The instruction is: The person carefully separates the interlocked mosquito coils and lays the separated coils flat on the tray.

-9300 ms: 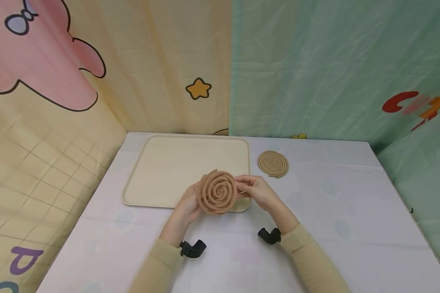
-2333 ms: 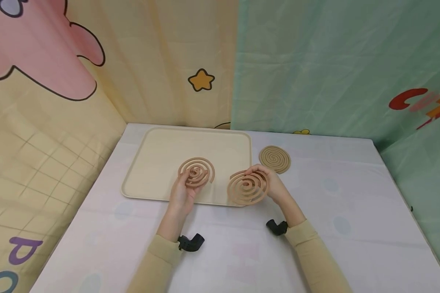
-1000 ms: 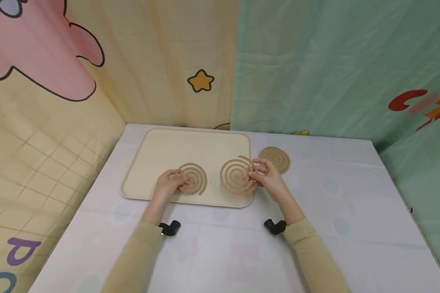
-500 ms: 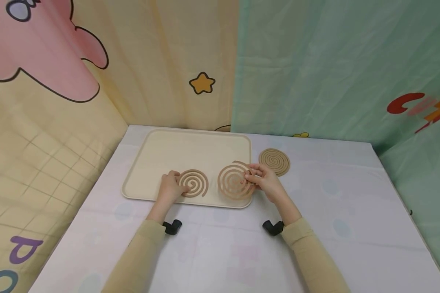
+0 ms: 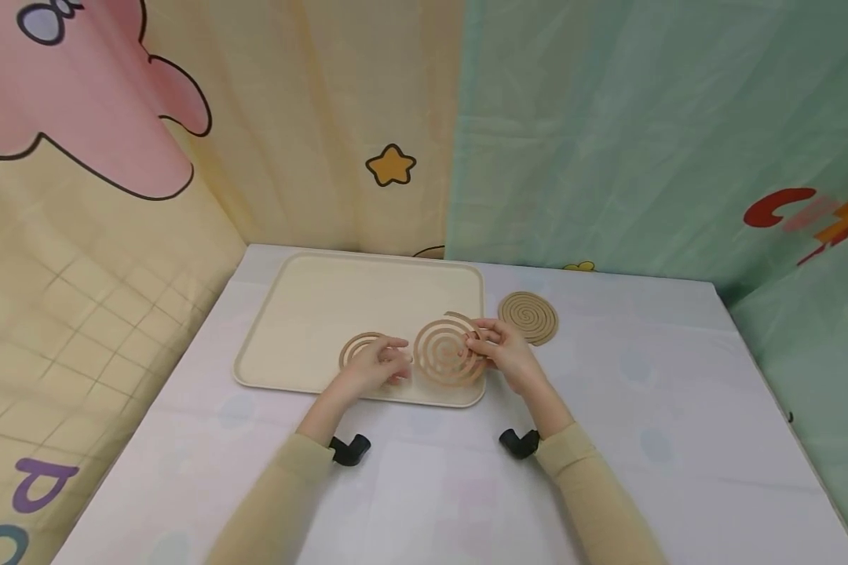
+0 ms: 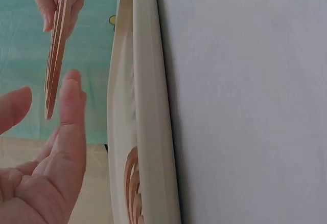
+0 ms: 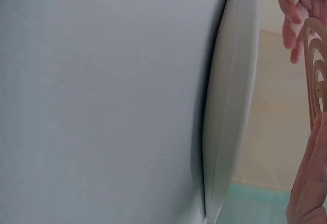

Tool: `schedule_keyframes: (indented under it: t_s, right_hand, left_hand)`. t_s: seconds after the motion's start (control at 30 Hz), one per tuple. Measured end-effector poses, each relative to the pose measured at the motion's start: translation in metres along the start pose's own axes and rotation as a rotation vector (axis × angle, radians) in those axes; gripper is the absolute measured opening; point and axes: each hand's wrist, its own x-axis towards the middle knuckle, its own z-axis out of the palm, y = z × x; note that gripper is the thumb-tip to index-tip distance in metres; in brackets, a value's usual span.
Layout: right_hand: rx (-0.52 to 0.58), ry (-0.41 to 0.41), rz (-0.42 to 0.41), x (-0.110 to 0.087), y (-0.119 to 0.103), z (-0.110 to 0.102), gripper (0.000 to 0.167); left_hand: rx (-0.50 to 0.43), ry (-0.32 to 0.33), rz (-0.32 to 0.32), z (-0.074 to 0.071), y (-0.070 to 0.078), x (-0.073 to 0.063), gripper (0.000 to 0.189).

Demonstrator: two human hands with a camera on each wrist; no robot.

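My right hand (image 5: 509, 357) pinches a brown mosquito coil (image 5: 448, 351) by its right side, above the front right of the cream tray (image 5: 325, 298). My left hand (image 5: 378, 365) hovers just left of that coil. In the left wrist view its thumb and fingers (image 6: 71, 106) stand apart around the coil's near edge (image 6: 53, 81), seemingly without touching. Under the left hand, another mosquito coil (image 5: 346, 351) lies on the tray, partly hidden. A tightly wound round coil (image 5: 528, 317) lies on the table right of the tray; whether it is a nested pair I cannot tell.
The table (image 5: 643, 439) wears a pale cloth. Printed curtains (image 5: 593, 141) hang behind and at both sides. The tray has a low raised rim, and each wrist bears a black camera mount (image 5: 519, 444).
One nested coil pair has been pulled apart into two. The left hand has laid its coil on the tray, let go and moved right toward the coil in the right hand.
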Motion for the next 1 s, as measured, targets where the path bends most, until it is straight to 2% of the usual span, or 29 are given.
schedule_keyframes:
  t_s: [0.07,0.17,0.3,0.37,0.53,0.63,0.8,1.0]
  right_hand:
    - [0.012,0.004,0.004,0.0,0.0,0.004,0.049]
    - [0.026,0.014,0.005,0.001,0.0,0.008,0.049]
    - [-0.01,0.034,-0.007,0.003,0.001,0.011,0.044]
    - [-0.128,0.054,-0.024,0.004,0.002,0.012,0.04]
    - [-0.54,0.123,-0.047,0.005,0.003,0.018,0.035]
    - [-0.7,0.135,-0.042,0.004,0.002,0.021,0.034]
    - [-0.817,0.116,0.003,0.001,0.001,0.026,0.035]
    - [-0.837,0.096,0.009,-0.001,0.001,0.026,0.037]
  left_hand:
    - [-0.064,-0.006,-0.029,0.008,0.003,0.003,0.048]
    - [-0.114,0.058,-0.045,0.016,0.005,0.006,0.049]
    - [-0.11,0.138,-0.041,0.019,0.004,0.011,0.046]
    - [-0.079,0.178,-0.025,0.021,0.002,0.013,0.044]
    - [0.031,0.258,0.012,0.028,-0.002,0.016,0.037]
    - [0.133,0.288,0.024,0.03,-0.002,0.017,0.033]
    - [0.272,0.282,0.003,0.032,-0.002,0.014,0.03]
    - [0.306,0.232,-0.022,0.035,0.001,0.007,0.033]
